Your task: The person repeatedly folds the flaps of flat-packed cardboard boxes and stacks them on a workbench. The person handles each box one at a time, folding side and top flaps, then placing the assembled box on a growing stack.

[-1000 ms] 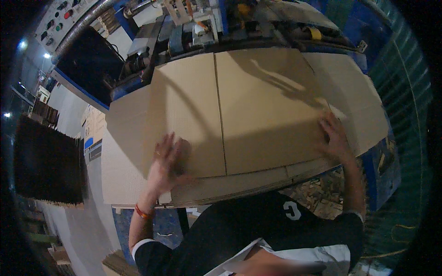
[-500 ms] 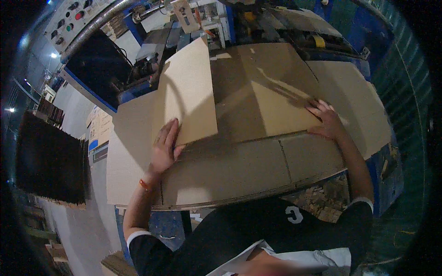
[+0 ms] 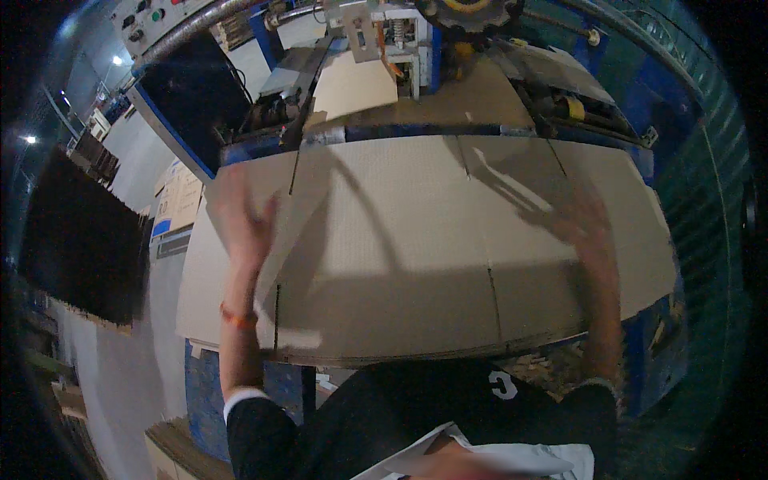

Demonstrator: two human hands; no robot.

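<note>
A stack of flat brown cardboard sheets (image 3: 416, 208) with dark slots cut in it lies in front of me. Over its left side is my left hand (image 3: 244, 220), blurred, with fingers stretched out and thumb apart, holding nothing. My right hand (image 3: 588, 220) is over the right side of the stack, strongly smeared; its fingers look spread, and nothing shows in them. Whether either hand touches the top sheet I cannot tell. Beyond the stack, a folded cardboard sheet (image 3: 448, 100) lies in the machine, its pale folded flap (image 3: 352, 86) under a metal bracket (image 3: 360, 32).
The blue-framed machine (image 3: 424, 56) spans the far side, with a dark toothed wheel (image 3: 472, 12) above. A control panel (image 3: 152, 20) with buttons is at the upper left. A dark stack (image 3: 80, 240) stands on the grey floor (image 3: 160, 288) at left. Cardboard scraps (image 3: 544, 364) lie below the stack's front edge.
The folded sheet has moved away from me into the machine, baring the stack's top sheet. Both hands are off it; the left has shifted up and to the left. The view has shifted slightly.
</note>
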